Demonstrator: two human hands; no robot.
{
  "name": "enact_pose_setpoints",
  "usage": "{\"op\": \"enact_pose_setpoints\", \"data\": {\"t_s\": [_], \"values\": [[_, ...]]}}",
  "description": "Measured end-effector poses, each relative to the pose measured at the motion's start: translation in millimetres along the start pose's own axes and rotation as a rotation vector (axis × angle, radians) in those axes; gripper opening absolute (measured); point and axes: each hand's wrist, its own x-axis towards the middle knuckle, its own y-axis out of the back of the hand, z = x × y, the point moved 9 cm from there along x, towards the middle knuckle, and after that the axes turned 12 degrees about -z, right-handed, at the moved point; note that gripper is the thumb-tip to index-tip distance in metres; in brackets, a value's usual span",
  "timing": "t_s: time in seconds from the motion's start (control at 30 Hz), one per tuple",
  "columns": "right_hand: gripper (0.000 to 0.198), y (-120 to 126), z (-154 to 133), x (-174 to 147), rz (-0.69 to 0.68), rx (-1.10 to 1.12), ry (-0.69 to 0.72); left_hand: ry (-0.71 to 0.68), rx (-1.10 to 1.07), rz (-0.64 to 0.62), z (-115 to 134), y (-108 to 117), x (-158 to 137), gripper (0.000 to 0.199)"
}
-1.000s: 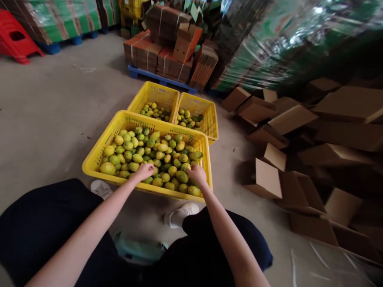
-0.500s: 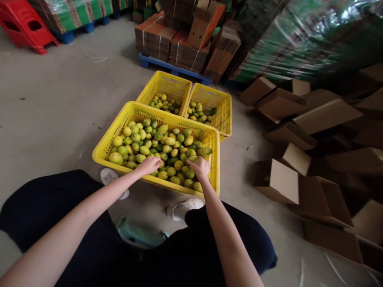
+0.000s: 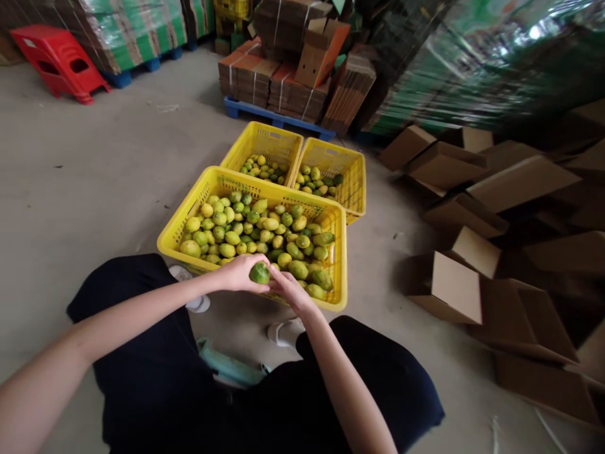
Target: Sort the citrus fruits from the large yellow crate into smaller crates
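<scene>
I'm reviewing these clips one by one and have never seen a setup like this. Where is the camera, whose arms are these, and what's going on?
There is no machine here: the bare arms belong to a person wearing the camera on their head, so you look forward and down past their own knees.

On the floor ahead is a large yellow crate of yellow and green fruit. Two more yellow crates with fruit stand side by side just behind it. Open cartons lie to the right, and a red stool stands far left.

The left hand holds one green fruit over the crate's near edge. The right hand meets it there; whether it shares the grip is hard to tell.
</scene>
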Motion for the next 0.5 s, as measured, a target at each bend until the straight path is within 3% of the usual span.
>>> {"op": "enact_pose_setpoints", "data": {"t_s": [0.07,0.13,0.2,0.37,0.5], "values": [[0.054,8.8,2.8,0.4,0.023,-0.219,-0.108,0.178,-0.122,0.122,-30.5,8.5,-5.9,0.042],[0.040,32.0,-4.9,0.4,0.182,-0.549,-0.184,0.386,-0.318,0.234,-63.0,15.1,-14.5,0.033],[0.028,51.7,-16.1,4.4,0.340,-0.822,-0.232,0.490,-0.526,0.286,-78.8,16.8,-20.7,0.027],[0.022,74.4,-9.8,48.9,0.440,-0.960,-0.348,0.422,-0.770,0.274,-59.6,26.7,-25.7,0.038],[0.040,89.4,-0.7,99.1,0.489,-1.011,-0.438,0.321,-0.885,0.421,-48.6,49.0,-28.2,0.052]]}}
